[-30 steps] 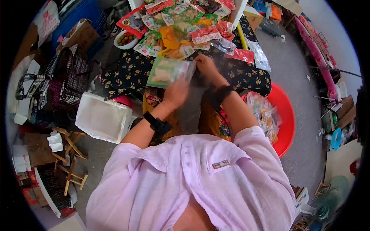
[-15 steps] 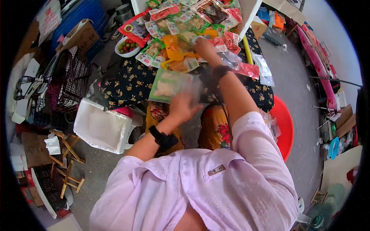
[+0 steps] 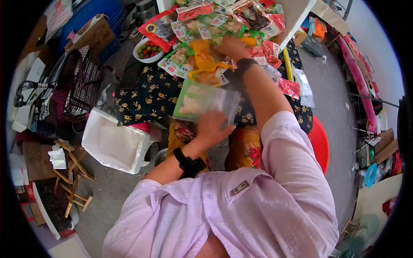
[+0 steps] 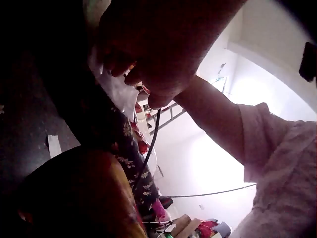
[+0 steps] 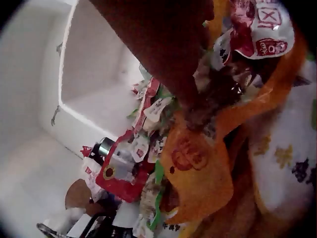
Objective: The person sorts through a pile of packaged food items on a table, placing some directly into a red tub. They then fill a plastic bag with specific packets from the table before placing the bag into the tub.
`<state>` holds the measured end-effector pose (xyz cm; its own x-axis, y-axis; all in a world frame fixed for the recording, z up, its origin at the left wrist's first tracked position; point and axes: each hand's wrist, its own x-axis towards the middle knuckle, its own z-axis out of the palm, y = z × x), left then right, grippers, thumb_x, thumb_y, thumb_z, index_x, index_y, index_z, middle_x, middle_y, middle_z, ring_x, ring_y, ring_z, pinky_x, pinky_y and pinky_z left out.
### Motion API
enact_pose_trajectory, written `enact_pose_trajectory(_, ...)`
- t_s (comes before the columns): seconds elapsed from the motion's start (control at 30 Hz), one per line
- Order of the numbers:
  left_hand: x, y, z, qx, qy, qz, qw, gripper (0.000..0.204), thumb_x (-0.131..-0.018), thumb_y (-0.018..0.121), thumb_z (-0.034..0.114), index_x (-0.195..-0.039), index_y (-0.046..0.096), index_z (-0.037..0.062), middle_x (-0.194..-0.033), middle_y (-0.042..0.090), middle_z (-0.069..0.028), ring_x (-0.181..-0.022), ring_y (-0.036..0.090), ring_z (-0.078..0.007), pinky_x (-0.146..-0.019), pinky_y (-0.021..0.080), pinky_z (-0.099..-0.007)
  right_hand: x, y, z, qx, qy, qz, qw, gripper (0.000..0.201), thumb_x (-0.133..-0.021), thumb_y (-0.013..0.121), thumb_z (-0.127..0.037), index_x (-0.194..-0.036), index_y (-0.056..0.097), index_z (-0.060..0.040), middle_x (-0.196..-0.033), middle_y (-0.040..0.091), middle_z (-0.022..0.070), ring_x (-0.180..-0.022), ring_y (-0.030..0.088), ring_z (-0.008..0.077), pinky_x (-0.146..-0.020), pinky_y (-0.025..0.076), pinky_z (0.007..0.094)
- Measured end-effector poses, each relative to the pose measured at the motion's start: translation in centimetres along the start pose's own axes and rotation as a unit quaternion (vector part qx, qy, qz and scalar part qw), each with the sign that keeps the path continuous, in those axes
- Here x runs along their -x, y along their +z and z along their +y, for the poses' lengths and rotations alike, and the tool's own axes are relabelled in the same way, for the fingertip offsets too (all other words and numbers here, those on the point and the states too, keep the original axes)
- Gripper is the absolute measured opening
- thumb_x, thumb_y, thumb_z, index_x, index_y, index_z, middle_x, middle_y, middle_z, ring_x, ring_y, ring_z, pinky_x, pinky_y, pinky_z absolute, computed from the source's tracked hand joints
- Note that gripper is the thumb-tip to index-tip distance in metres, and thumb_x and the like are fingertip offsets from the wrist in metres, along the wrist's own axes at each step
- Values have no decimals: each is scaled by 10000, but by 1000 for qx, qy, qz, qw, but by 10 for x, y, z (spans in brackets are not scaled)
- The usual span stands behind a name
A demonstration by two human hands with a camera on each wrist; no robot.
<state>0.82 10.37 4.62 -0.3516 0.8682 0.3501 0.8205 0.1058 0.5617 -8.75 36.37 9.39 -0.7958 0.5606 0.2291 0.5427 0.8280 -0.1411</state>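
In the head view, my left hand [image 3: 213, 127] rests on the lower edge of a clear plastic bag [image 3: 232, 103], its thumb spread out to the right. Inside the bag shows a green-edged packet [image 3: 191, 103] with pale pieces. The left wrist view has this hand [image 4: 153, 44] in shadow, fingers over the plastic. My right hand [image 3: 234, 47] reaches into a heap of food packets, beside an orange packet [image 3: 204, 56]. Up close in the right wrist view, the orange packet [image 5: 195, 171] lies right below that dark hand [image 5: 190, 94]; its fingertips are hidden.
A white foam box [image 3: 297, 19] stands behind the heap. At left are a bowl of small red and green fruits [image 3: 150, 51] and a red packet [image 3: 159, 30]. Another foam box [image 3: 114, 139] and a red tub [image 3: 319, 144] flank the dark flowered tablecloth [image 3: 146, 92].
My right hand has left the plastic bag's right side and moved up into the packet heap. My left hand stays at the bag, its thumb now spread. The head view has shifted slightly.
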Motion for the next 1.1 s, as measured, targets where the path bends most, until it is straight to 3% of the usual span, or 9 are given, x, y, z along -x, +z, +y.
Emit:
enact_pose_trajectory(0.17, 2, 5, -4, 21, 18, 29, 999, 332, -660, 607, 333, -772, 554, 25, -791, 552, -158, -795, 503, -331, -691, 391, -409, -13, 7, -2, -66, 9, -67, 996, 573, -644, 568, -439, -995, 497, 8, -916, 559, 188, -872, 527, 346, -760, 411, 411)
enact_pose_trajectory(0.37, 1, 4, -2, 8, 13, 14, 1000, 308, -679, 599, 311, -779, 557, 22, -818, 550, -166, -811, 504, -330, -707, 389, -410, -23, 16, -12, 5, -118, -154, 981, 350, -668, 489, -259, -917, 573, -28, -882, 575, 198, -809, 563, 329, -688, 445, 418)
enact_pose_trajectory(0.67, 2, 2, 3, 20, -25, -8, 999, 262, -699, 585, 283, -757, 555, 29, -823, 546, -176, -813, 502, -347, -713, 396, -412, 4, -14, -18, -77, -173, 176, 966, 151, -728, 430, -117, -718, 544, -20, -733, 565, 204, -666, 550, 366, -642, 443, 409)
enact_pose_trajectory(0.77, 2, 4, 2, -9, 7, 30, 999, 259, -705, 576, 283, -760, 553, 30, -811, 541, -180, -805, 501, -351, -693, 402, -412, 8, -28, -9, -135, -153, 250, 947, 131, -745, 459, -113, -708, 503, 5, -676, 545, 149, -613, 537, 275, -544, 415, 377)
enact_pose_trajectory(0.8, 1, 4, 3, -18, -11, 0, 1000, 262, -707, 572, 283, -766, 552, 28, -813, 540, -181, -805, 501, -349, -690, 402, -413, 14, -34, -6, -240, -108, 213, 941, 131, -751, 467, -118, -711, 500, 2, -668, 533, 124, -622, 532, 244, -542, 412, 359)
enact_pose_trajectory(0.97, -10, -11, 18, -39, -99, -86, 991, 282, -714, 558, 269, -821, 538, 8, -837, 539, -193, -801, 503, -346, -692, 402, -420, 90, -75, -6, -636, 36, 60, 768, 172, -748, 543, -173, -775, 519, -5, -698, 478, 16, -700, 492, 118, -573, 422, 276)
enact_pose_trajectory(1.0, -11, -12, 18, -32, -93, -61, 993, 285, -717, 558, 260, -841, 529, 5, -830, 540, -187, -790, 510, -331, -686, 407, -410, 93, -53, 7, -704, -19, 74, 706, 86, -743, 491, -74, -744, 523, 6, -688, 503, 31, -637, 490, 114, -545, 425, 233)
enact_pose_trajectory(1.07, -12, -13, 16, -20, -88, -8, 996, 294, -724, 557, 243, -882, 510, -1, -817, 544, -177, -768, 524, -301, -673, 417, -389, 135, -63, -3, -755, -1, 94, 649, 78, -747, 494, -60, -767, 515, 12, -746, 498, 44, -672, 491, 125, -564, 446, 252)
enact_pose_trajectory(1.1, -9, -10, 15, 52, -103, 27, 993, 297, -731, 558, 232, -905, 498, 0, -814, 546, -161, -762, 529, -280, -666, 422, -371, 147, -55, 2, -724, -15, 105, 682, 76, -754, 488, -50, -789, 506, 15, -781, 497, 56, -699, 497, 142, -583, 455, 267)
